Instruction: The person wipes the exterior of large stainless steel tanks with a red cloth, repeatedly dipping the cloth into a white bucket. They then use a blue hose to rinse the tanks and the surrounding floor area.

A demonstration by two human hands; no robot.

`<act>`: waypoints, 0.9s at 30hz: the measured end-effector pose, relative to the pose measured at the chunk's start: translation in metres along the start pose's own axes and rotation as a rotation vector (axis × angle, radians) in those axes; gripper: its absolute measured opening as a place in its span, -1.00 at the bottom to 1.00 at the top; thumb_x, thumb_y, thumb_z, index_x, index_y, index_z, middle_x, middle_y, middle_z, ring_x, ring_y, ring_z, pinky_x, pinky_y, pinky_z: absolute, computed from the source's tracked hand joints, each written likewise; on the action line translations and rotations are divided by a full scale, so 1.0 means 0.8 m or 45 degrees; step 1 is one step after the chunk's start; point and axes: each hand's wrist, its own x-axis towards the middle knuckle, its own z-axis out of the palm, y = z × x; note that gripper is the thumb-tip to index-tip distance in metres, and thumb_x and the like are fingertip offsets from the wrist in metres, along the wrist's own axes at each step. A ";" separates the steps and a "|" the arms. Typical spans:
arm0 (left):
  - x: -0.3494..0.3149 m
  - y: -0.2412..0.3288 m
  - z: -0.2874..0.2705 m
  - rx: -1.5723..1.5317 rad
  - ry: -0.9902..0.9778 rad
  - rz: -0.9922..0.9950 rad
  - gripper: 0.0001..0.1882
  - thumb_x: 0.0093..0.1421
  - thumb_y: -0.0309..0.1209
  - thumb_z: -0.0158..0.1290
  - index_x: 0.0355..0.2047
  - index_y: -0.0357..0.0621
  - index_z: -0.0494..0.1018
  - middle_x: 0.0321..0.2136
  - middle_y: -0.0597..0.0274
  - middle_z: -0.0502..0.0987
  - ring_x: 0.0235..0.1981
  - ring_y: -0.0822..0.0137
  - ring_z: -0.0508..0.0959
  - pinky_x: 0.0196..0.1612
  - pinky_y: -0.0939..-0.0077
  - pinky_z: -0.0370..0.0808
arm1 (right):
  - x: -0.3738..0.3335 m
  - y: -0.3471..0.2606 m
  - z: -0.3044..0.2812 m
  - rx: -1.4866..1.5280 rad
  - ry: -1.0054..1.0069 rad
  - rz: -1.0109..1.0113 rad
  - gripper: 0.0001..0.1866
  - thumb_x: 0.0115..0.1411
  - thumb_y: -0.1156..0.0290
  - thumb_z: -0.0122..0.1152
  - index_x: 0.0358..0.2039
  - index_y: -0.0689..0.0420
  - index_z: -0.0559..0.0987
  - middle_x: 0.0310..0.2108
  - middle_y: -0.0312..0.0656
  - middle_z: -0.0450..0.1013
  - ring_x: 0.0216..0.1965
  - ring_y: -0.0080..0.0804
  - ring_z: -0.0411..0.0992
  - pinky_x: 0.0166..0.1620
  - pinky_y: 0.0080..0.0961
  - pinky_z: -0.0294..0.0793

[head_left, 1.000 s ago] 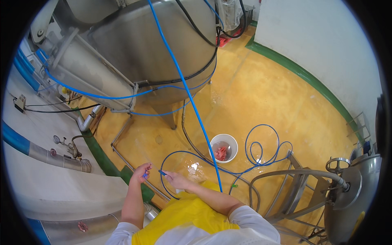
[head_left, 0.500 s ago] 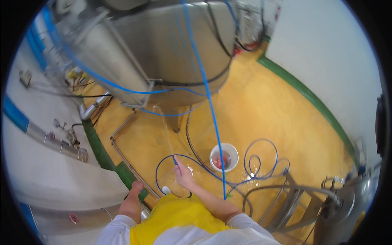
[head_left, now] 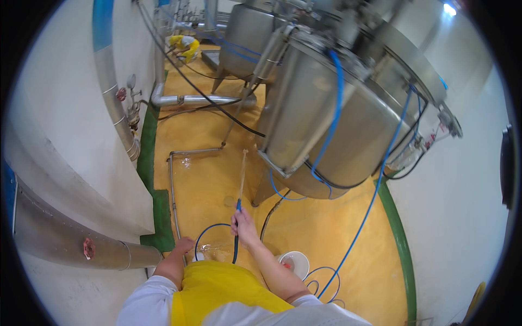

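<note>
My right hand (head_left: 246, 225) is closed around the blue hose (head_left: 236, 247) near its end, which points forward and away from me. A thin stream of water (head_left: 242, 175) runs from the hose end toward the yellow floor left of the big steel tank (head_left: 331, 146). The hose loops back beside my yellow apron (head_left: 234, 285). My left hand (head_left: 185, 245) hangs low by the thin floor pipe (head_left: 174, 206), fingers curled with nothing visible in them. Next to it, a white object (head_left: 199, 256) shows only in part past the apron.
A white bucket (head_left: 294, 264) with reddish pieces stands right of my forearm. Blue hose coils lie beyond it. A blue line (head_left: 375, 195) hangs from the tank. Steel pipes (head_left: 81, 239) run along the left wall. A co-worker in yellow (head_left: 186, 48) crouches far back.
My view has swung up and to the left, bringing the far tanks and the co-worker into sight. The water stream now points straighter ahead, left of the tank. My right hand still holds the hose.
</note>
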 end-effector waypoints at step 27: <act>0.079 -0.170 -0.013 0.503 -0.056 0.050 -0.73 0.10 -0.29 -0.02 -0.40 -0.11 0.65 -0.34 0.01 0.64 -0.27 0.02 0.65 -0.23 0.08 0.58 | 0.182 -0.327 0.234 -0.061 0.172 -1.062 -0.58 0.45 0.34 -0.18 0.28 0.04 0.23 -0.47 -0.40 0.22 -0.61 -0.71 0.10 -0.56 -0.70 0.09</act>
